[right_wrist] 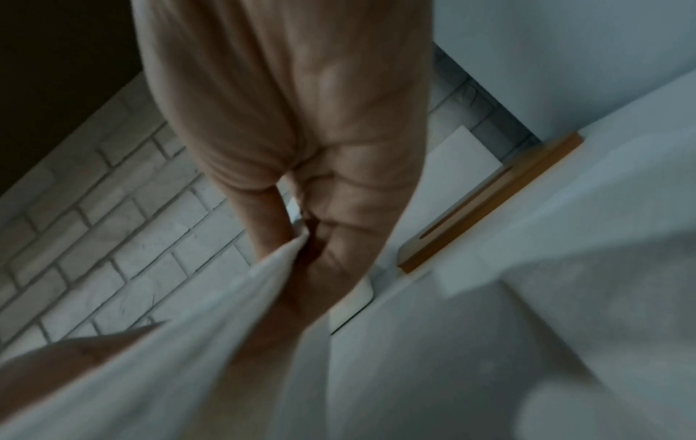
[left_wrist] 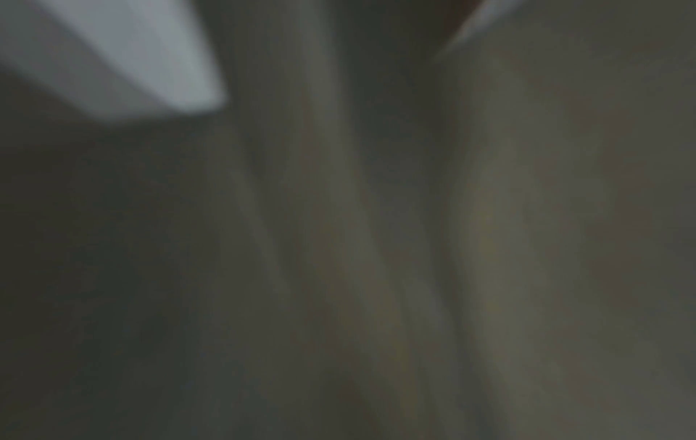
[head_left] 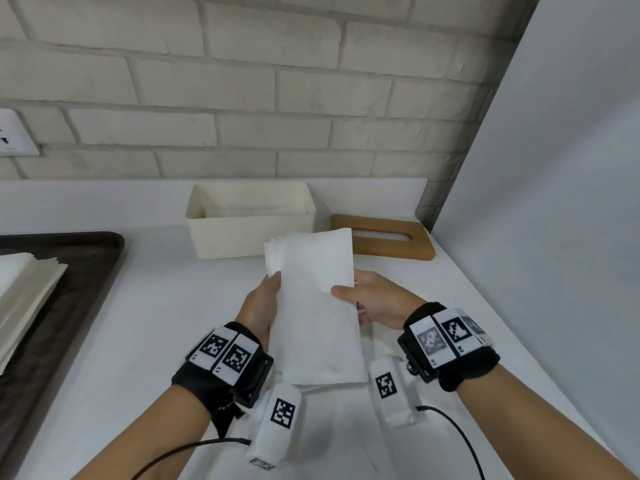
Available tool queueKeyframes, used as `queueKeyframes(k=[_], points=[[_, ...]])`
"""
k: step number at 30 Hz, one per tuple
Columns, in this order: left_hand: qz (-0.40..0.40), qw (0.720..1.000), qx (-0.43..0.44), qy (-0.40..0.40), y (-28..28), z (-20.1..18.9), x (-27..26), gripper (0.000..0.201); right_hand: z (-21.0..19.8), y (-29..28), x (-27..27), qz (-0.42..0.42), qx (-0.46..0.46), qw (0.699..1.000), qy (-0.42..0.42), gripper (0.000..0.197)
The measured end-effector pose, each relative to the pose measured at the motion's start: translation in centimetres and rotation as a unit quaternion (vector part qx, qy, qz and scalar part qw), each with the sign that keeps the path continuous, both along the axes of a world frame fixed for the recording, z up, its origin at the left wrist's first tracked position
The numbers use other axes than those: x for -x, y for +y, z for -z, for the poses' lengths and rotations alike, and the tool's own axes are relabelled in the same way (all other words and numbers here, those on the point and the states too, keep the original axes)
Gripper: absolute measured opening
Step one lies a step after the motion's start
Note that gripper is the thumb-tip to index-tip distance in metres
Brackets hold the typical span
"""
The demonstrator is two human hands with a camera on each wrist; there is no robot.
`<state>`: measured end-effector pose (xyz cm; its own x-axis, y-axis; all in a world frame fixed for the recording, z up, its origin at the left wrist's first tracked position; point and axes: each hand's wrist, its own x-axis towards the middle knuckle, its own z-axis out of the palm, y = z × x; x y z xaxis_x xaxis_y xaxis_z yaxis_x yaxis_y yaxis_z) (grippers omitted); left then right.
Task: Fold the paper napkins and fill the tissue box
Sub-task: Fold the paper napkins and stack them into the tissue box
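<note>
So both hands are holding the folded napkin stack above the counter, just short of the open tissue box: right hand pinching its edge, left hand probably gripping, fingers hidden.

Head cam: sits above and behind both hands, tilted fwd and down; takes in the white surface, the brick wall past the hands, and the grey panel off to the right-hand side.

Left wrist cam: pressed very close to something, pic dark and blurred; only a pale wedge at upper left, can't tell which way it faces.

Right wrist cam: under the right hand, very near, looks along the palm toward the fingers, frame rolled on a slant.

Shared by head and right wrist: brick wall, wooden lid beyond the right hand, napkin stack held by both hands.
</note>
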<state>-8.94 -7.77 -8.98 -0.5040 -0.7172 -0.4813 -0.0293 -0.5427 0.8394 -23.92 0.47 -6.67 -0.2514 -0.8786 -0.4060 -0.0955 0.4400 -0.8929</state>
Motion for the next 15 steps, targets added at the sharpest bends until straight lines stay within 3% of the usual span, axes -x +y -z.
queueKeyframes(k=[3, 5, 9, 11, 13, 15], points=[[0.029, 0.999, -0.028, 0.031, 0.2, -0.7, -0.4, 0.04, 0.1, -0.3, -0.3, -0.015, -0.011, 1.0, 0.025, 0.019], [0.077, 0.996, 0.034, 0.013, 0.3, -0.8, -0.4, 0.034, 0.2, -0.6, -0.4, -0.008, -0.003, 0.999, 0.05, 0.025], [0.14, 0.97, 0.178, -0.087, -0.1, -2.0, -0.8, 0.039, -0.8, -1.2, 0.2, 0.097, 0.087, 0.984, 0.125, 0.062], [0.19, 0.948, 0.229, -0.111, -0.3, -3.2, -1.0, 0.033, -1.6, -1.2, 1.2, 0.077, 0.102, 0.986, 0.11, 0.082], [0.273, 0.895, 0.309, -0.171, -0.2, -4.3, -1.2, 0.032, -2.3, -1.0, 2.0, -0.022, 0.072, 0.992, 0.102, 0.082], [0.344, 0.808, 0.399, -0.262, 0.1, -5.1, -1.3, 0.035, -2.9, -0.6, 2.3, -0.111, 0.029, 0.986, 0.124, 0.051]])
